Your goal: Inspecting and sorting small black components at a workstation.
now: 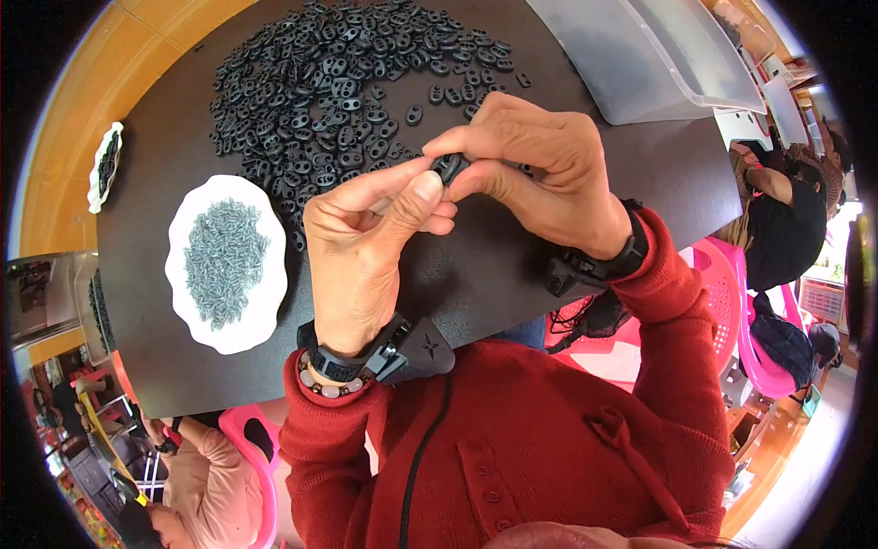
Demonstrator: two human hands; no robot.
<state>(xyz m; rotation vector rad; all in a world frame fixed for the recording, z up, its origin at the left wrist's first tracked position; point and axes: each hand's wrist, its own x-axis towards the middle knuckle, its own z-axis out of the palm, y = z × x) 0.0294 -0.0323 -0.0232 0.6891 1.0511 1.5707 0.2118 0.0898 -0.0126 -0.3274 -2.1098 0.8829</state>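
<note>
Your left hand [366, 242] and your right hand [540, 169] meet over the middle of the dark matte desk [494, 274], and between them they pinch one small black plastic two-hole cord stopper [449, 166]. Your left thumb and forefinger are pressed together on its left side; your right thumb and forefinger close on it from the right, with the other right fingers curled over the top. The stopper is lifted clear of the desk, just in front of the big heap of matching black plastic stoppers [338, 101] that spreads across the far half of the desk. Toward the desk's left edge, well apart from your hands, sits a white scalloped plate [187, 302] filled with small grey metal springs [224, 261]. A second small white dish [105, 166] with dark pieces lies off the desk's far left corner on the yellow wooden surface [82, 110]. At the far right corner a clear plastic tray [658, 64] overhangs the desk. You wear red sleeves [677, 311], black wristbands [366, 352] and a beaded bracelet [325, 389] on your left wrist.
</note>
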